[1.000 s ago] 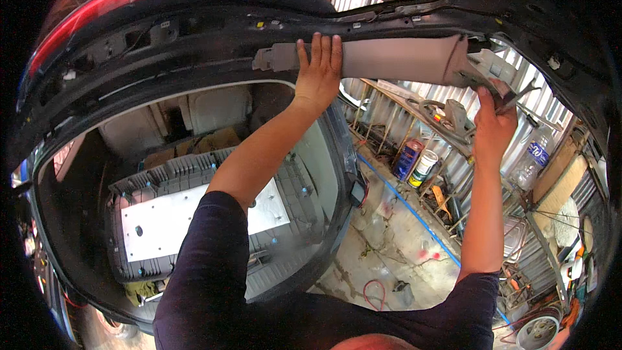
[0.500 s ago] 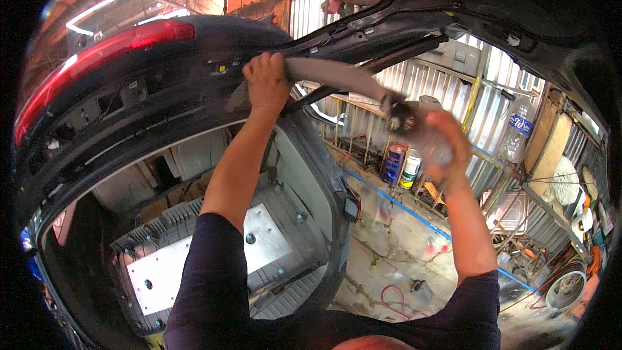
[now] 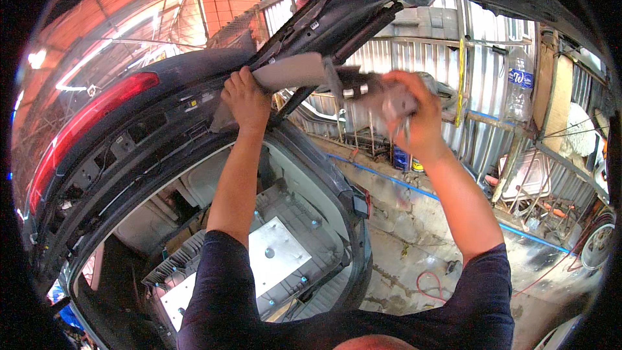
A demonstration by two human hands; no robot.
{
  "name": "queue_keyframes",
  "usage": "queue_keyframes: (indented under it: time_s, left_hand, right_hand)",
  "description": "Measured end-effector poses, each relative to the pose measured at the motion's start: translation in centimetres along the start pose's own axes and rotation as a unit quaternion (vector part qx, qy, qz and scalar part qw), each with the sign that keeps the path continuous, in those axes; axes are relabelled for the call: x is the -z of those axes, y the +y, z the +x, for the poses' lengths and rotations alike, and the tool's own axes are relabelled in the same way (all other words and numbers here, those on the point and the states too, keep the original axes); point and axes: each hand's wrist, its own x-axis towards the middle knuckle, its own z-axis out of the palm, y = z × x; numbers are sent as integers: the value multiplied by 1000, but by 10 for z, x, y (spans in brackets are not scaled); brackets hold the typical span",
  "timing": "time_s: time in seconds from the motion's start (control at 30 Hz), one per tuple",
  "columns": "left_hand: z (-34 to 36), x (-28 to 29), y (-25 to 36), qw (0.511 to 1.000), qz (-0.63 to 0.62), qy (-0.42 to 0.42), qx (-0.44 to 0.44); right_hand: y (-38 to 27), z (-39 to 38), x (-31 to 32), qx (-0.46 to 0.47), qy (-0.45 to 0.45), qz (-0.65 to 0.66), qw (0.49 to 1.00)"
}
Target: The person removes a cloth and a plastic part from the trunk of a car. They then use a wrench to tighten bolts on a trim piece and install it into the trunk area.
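My left hand (image 3: 246, 98) is closed round the lower end of a curved grey trim strip (image 3: 290, 72), in front of the raised car tailgate (image 3: 139, 139). My right hand (image 3: 420, 113) is raised, its fingers wrapped round a grey object (image 3: 396, 102) smeared by motion, whose kind I cannot make out. A dark part at the front of that object reaches the strip's right end; whether the two are joined is unclear. The tailgate's inner side is bare, with openings and clips showing, and a long red light (image 3: 91, 135) runs along it.
Below my left arm lies the cargo area, with a white perforated plate (image 3: 278, 254) on a ribbed dark unit. A blue pipe (image 3: 421, 191) crosses the ground at right. Against the corrugated wall (image 3: 476, 78) are a clear bottle (image 3: 518, 87), containers (image 3: 402, 158) and a wheel (image 3: 597, 246).
My right hand has moved left and up with the blurred object, closer to my left hand. The strip looks shorter and more level. The whole view has shifted.
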Motion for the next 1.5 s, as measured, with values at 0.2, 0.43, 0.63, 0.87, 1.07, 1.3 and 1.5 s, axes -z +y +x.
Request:
queue_keyframes:
  time_s: [0.2,0.43,0.63,0.87,1.07,1.3,1.5]
  left_hand:
    - [12,4,3,995,83,-52,-6]
    - [32,5,-2,983,122,-131,-27]
    - [47,11,7,949,180,-256,-26]
    - [38,22,17,971,160,-174,-27]
    - [23,13,12,982,11,37,-185]
    - [22,4,17,988,8,1,-154]
    - [19,8,23,989,27,-29,-144]
  right_hand:
    - [20,68,-30,4,106,27,994]
    - [36,102,-59,-102,129,-43,985]
    - [53,103,-77,-127,96,-39,987]
    - [40,110,-103,-123,118,-47,984]
    - [32,110,-118,-162,170,-52,971]
    - [35,108,-118,-110,158,-122,974]
    - [40,108,-121,-83,177,-157,968]
